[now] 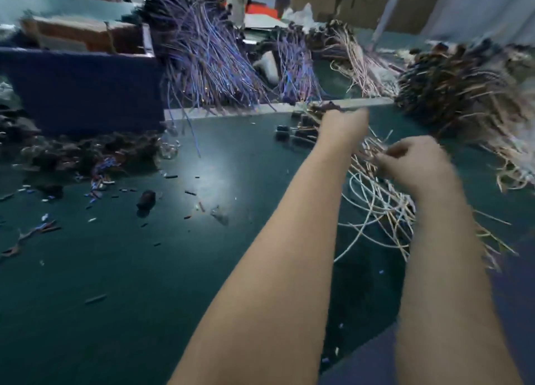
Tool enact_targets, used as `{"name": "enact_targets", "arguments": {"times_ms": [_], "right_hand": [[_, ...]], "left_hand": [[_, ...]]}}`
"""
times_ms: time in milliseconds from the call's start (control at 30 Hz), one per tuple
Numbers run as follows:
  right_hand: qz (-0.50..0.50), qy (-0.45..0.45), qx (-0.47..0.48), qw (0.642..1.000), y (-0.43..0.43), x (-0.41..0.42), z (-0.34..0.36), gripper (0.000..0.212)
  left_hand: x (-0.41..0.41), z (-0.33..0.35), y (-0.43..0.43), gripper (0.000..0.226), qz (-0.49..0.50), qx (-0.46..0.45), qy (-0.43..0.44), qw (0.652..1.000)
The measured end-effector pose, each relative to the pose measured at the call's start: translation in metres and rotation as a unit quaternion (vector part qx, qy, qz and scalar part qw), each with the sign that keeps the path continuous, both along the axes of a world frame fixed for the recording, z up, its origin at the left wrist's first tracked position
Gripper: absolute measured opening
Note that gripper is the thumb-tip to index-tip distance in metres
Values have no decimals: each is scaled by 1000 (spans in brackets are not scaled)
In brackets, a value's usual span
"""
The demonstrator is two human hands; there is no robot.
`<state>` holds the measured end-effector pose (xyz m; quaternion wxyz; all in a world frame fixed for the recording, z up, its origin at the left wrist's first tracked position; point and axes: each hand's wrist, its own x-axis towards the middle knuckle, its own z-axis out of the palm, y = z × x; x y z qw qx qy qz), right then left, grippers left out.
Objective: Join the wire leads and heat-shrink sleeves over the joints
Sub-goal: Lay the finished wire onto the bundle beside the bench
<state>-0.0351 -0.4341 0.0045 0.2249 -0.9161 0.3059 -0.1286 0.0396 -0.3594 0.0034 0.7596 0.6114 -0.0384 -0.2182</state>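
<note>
Pretty smeared on my end, so take this loosely. Both hands are out over the right half of the green table [237, 268]. My right hand [417, 167] has its fingers curled, with the thumb and fingertips pinched into the tangle of white and tan wire leads [376, 211]. Those leads run out from under the fingers and sprawl back toward the near edge. My left hand [343, 126] is further out, near the pale strip at the far edge and just beside some small dark parts [301, 129]. The knuckles look bunched, but with the blur I can't tell if it's holding anything.

Counts: two hands and one loose tangle, way too many strands to count. Short black sleeves [170, 176] are scattered mid-table, also uncountable. Along the far edge are two purple bundles [202, 51], one tan [353, 54] and one brown [463, 89]. A blue box [84, 89] is in the far left corner.
</note>
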Motion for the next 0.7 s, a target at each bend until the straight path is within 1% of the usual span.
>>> {"name": "enact_targets", "arguments": {"times_ms": [33,67,100,133,167,233,267,300,367,433,500,600,700], "right_hand": [[-14,37,21,999,-3,4,-15,14],[-25,68,35,997,-6,7,-28,18],[-35,88,38,995,-9,9,-39,21],[-46,95,34,994,-11,11,-47,22],[-55,94,28,994,-12,12,-52,21],[-65,76,15,995,-12,14,-55,17],[-65,54,14,996,-10,15,-52,17],[-65,20,14,998,-6,16,-48,19],[-48,-63,16,997,9,20,-35,18],[-8,-126,21,992,30,26,-20,16],[47,-163,37,985,56,35,-5,17],[141,-176,52,973,106,53,13,19],[239,-164,77,954,162,69,21,18]], "left_hand": [[-2,-13,-10,28,-26,31,11,999],[-4,-25,-16,32,-47,56,16,997],[-5,-35,-20,29,-61,74,14,995],[-6,-43,-22,20,-64,84,16,994],[-5,-49,-23,16,-54,84,22,995],[-2,-56,-24,24,-31,61,39,997],[0,-55,-23,25,-23,47,40,998],[3,-52,-21,26,-17,36,34,999],[8,-39,-9,23,2,27,-8,1000],[13,-21,12,14,47,33,-66,996],[16,-5,42,16,117,34,-120,985],[15,18,100,7,248,-6,-167,954],[12,31,163,8,356,-51,-173,917]]}}
